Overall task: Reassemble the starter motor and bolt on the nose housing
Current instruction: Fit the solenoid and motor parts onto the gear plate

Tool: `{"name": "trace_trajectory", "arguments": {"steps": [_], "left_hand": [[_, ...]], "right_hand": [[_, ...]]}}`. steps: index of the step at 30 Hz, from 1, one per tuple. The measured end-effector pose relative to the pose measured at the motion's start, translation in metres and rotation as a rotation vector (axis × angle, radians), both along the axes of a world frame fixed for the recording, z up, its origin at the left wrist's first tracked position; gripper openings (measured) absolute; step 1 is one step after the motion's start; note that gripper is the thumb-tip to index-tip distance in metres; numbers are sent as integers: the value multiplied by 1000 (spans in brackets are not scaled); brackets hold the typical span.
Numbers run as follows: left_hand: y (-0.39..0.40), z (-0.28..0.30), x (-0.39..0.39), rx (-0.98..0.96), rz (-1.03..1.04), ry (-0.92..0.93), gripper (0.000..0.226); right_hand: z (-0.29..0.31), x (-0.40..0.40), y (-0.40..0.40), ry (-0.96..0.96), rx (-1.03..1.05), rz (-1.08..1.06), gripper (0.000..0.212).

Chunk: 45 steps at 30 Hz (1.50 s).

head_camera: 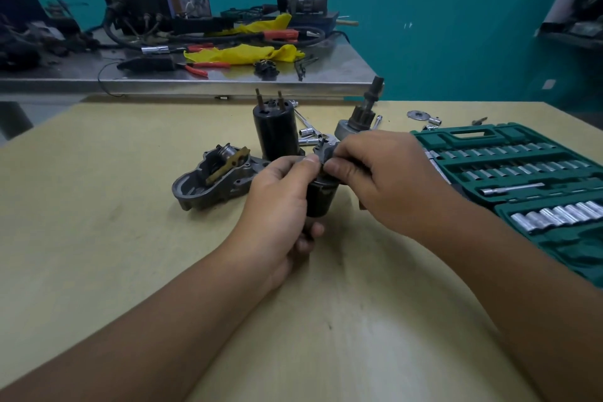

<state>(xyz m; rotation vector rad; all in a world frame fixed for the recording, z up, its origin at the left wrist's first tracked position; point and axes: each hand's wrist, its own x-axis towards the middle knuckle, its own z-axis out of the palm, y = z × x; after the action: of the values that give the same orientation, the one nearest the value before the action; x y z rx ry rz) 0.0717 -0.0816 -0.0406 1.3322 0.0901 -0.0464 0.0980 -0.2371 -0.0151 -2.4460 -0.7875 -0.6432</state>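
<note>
Motor body (pixel 318 199) sat upright on the table (pixel 98 238), wrapped in my left hand (pixel 277 206), right hand (pixel 388 179) pinching the brush plate (pixel 326 148) on top (nose housing (pixel 212 179) just left)

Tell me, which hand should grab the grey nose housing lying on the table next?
Probably the left hand. The nose housing lies on the table just to that hand's left, while the right hand is on the far side, pinching a small part atop the black motor body that both hands hold.
</note>
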Motion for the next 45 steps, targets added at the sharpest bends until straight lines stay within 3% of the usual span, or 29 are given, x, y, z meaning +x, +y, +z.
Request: {"name": "trace_trajectory", "arguments": {"steps": [4, 13, 19, 29, 35, 39, 42, 45], "left_hand": [[2, 0, 1, 29, -12, -9, 27], [2, -2, 1, 127, -15, -37, 16], [7, -1, -1, 198, -42, -41, 16], [14, 3, -4, 144, -46, -4, 17], [16, 2, -4, 162, -36, -10, 19], [23, 3, -3, 148, -28, 16, 25], [33, 5, 0, 163, -3, 42, 23], [41, 7, 3, 157, -7, 70, 23]], "right_hand": [[5, 1, -10, 66, -116, 47, 4], [4, -2, -10, 117, -263, 82, 11], [-5, -11, -4, 18, -321, 16, 20], [-18, -16, 3, -37, -107, 10, 25], [-20, -21, 8, -116, -181, -62, 35], [8, -7, -30, -20, 113, -234, 46], [21, -5, -66, 318, -305, -441, 43], [18, -7, -69, 626, -554, -432, 30]]}}
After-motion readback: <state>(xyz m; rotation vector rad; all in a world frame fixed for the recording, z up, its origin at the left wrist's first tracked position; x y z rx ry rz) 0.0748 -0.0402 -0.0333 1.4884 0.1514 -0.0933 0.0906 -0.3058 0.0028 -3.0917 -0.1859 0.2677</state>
